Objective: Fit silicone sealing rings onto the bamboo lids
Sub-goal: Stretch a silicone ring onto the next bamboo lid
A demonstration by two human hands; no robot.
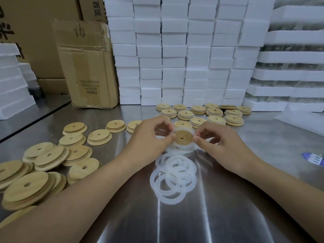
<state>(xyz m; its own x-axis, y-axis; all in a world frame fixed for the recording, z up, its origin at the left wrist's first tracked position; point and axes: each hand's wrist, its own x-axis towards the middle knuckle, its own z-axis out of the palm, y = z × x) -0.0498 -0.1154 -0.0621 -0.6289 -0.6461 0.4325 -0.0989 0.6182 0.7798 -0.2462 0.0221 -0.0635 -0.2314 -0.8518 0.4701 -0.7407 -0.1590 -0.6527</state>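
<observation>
Nearest on the steel tabletop (228,207), between the two forearms, lies a heap of loose rings (173,178), translucent white and overlapping one another. To the left of it, bare lids (26,186) are scattered and partly stacked, each a stepped bamboo disc with a small centre hole; the scatter runs away toward the left hand.

Just beyond the heap, both hands hold one lid (183,138) above the tabletop, its narrower stepped face toward the camera. The left hand (149,142) pinches its left edge, thumb in front and fingers curled behind. The right hand (222,142) pinches the right edge the same way. A ring (183,129) sits around this lid, showing as a white band all round the bamboo face; whether it is fully seated cannot be told.

A blue-and-white packet (313,159) lies well to the right. Behind the hands, far lids (201,113) lie in rough rows, several with a pale band round the step. Farther left stands a worn cardboard box (87,64). White foam blocks (175,50) are stacked high at the back.
</observation>
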